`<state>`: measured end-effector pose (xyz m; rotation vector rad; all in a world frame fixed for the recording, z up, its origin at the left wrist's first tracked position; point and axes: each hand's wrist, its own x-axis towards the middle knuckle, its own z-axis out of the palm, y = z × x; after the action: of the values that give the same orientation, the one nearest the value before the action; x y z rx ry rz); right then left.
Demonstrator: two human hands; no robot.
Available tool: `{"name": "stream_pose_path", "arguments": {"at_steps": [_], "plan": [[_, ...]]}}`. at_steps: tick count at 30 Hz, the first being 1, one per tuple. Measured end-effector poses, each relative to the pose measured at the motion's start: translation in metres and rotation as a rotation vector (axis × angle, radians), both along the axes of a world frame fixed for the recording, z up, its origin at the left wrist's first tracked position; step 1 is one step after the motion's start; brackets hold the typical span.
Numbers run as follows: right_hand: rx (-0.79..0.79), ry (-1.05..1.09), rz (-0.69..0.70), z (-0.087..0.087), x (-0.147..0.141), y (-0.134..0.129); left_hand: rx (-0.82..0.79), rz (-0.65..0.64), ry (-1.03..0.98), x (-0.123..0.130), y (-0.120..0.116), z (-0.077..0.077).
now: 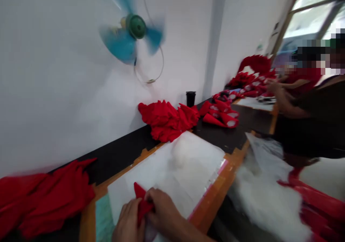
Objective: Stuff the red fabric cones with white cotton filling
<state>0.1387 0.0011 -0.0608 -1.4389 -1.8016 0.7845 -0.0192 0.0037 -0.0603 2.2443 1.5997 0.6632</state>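
Observation:
Both of my hands meet over the near end of a white sheet [126, 184] on the table. Between them is a small red cloth cone [139, 191], its pointed tip upward. My left hand [128, 222] wraps round its lower left side. My right hand [163, 208] pinches its right side with thumb and fingers. The lower end of the cone is hidden by my hands. A tuft of white stuffing [185, 152] lies on the sheet beyond them, blurred against the white.
Red cloth pieces lie in a heap [45, 195] at left and a pile [169, 119] by the wall. Stuffed red cones [221, 114] sit farther along. A bag of white stuffing [266, 191] stands at right. A blue fan [137, 26] spins above. Co-workers [309, 101] work at right.

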Motion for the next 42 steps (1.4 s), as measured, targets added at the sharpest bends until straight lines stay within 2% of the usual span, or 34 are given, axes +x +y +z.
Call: {"name": "stream_pose_path", "arguments": {"at_steps": [3, 6, 10, 13, 17, 19, 21, 24, 26, 27, 29, 31, 35, 38, 40, 42], "plan": [[0.015, 0.023, 0.045, 0.002, 0.001, -0.001, -0.054, 0.073, 0.054, 0.012, -0.009, 0.016], [0.007, -0.026, 0.027, 0.006, 0.001, -0.003, -0.060, 0.141, 0.075, 0.019, -0.013, 0.025], [0.034, -0.097, -0.020, 0.009, 0.001, -0.006, -0.038, 0.220, 0.061, 0.022, -0.016, 0.027], [0.008, -0.121, -0.012, 0.007, 0.002, -0.006, -0.047, 0.216, -0.024, 0.018, -0.023, 0.025], [0.006, -0.059, 0.020, 0.002, 0.009, -0.007, -0.122, 0.128, -0.341, 0.002, -0.039, 0.027], [0.067, 0.010, 0.019, 0.002, 0.012, -0.009, -0.193, 0.170, -0.610, -0.009, -0.043, 0.032], [0.167, 0.087, 0.009, 0.005, 0.012, -0.012, -0.299, 0.282, -0.897, -0.014, -0.043, 0.038], [0.318, 0.174, 0.022, 0.011, 0.005, -0.017, -0.511, 0.419, -1.233, -0.006, -0.035, 0.047], [0.378, 0.188, 0.080, 0.013, -0.001, -0.019, -0.619, 0.434, -1.385, 0.009, -0.030, 0.051], [0.391, 0.177, 0.113, 0.013, -0.004, -0.019, -0.623, 0.420, -1.430, 0.016, -0.028, 0.053], [0.379, 0.132, 0.162, 0.011, -0.005, -0.019, -0.568, 0.395, -1.461, 0.028, -0.026, 0.055], [0.337, 0.090, 0.193, 0.006, -0.003, -0.018, -0.521, 0.368, -1.404, 0.034, -0.027, 0.057], [0.269, 0.119, 0.287, 0.003, 0.005, -0.013, -0.519, 0.310, -1.254, 0.032, -0.034, 0.059], [0.220, 0.184, 0.380, 0.009, 0.009, -0.008, -0.567, 0.295, -1.354, 0.028, -0.038, 0.057], [0.189, 0.230, 0.435, 0.015, 0.012, -0.008, -0.590, 0.351, -1.440, 0.026, -0.037, 0.055], [0.174, 0.264, 0.453, 0.020, 0.015, -0.010, -0.576, 0.473, -1.483, 0.024, -0.034, 0.054]]}}
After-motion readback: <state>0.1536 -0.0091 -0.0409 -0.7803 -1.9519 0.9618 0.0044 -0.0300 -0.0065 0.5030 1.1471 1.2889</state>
